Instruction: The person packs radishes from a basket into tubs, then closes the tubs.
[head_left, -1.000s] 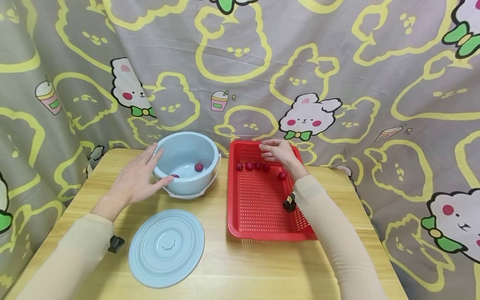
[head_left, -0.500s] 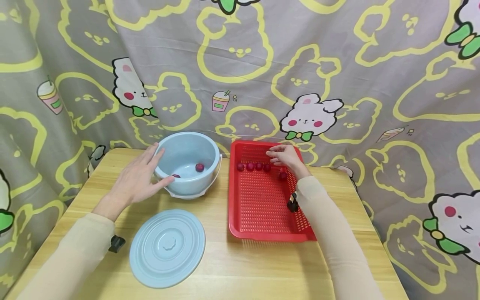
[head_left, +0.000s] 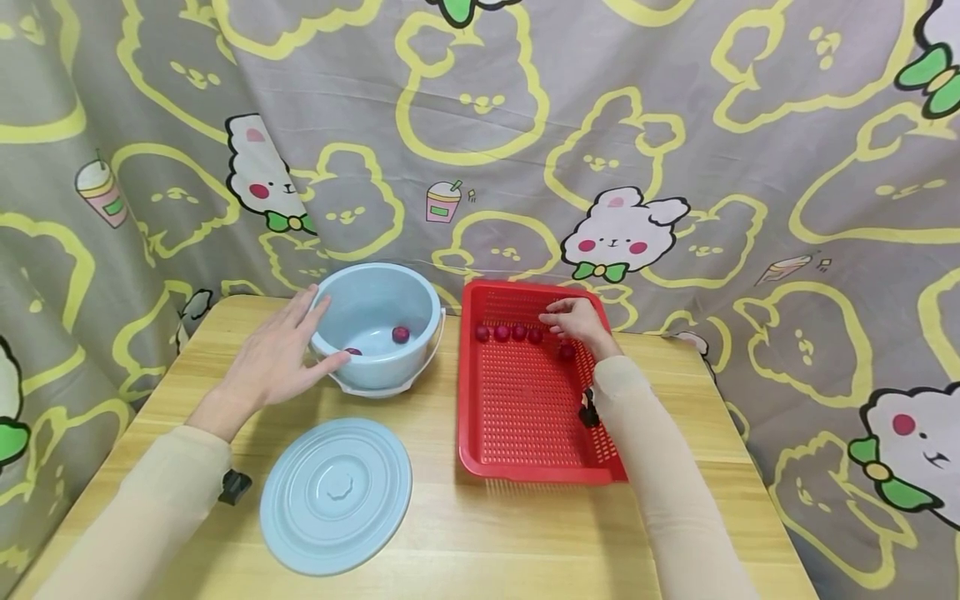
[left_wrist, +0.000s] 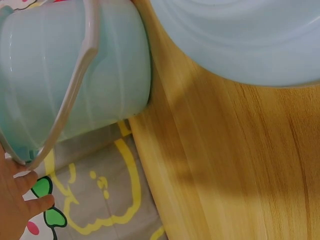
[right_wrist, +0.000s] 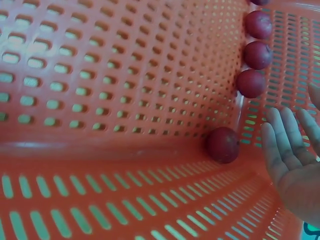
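My left hand touches the left rim of a light blue bucket, its fingers fairly straight and thumb spread. Two dark red round fruits, plum-like, lie inside the bucket; one fruit shows fully and the rim partly hides the other. Over the far right of a red perforated basket hovers my right hand. In the right wrist view its fingers are loosely extended and hold nothing. A lone plum-like fruit lies just beside them, near the basket's side wall. Several more fruits form a row along the far end.
A round light blue lid lies on the wooden table in front of the bucket. The bucket's white handle hangs down its front. Behind the table hangs a grey patterned curtain.
My right hand has moved right and slightly nearer, from above the fruit row toward the lone fruit. My left hand stays at the bucket.
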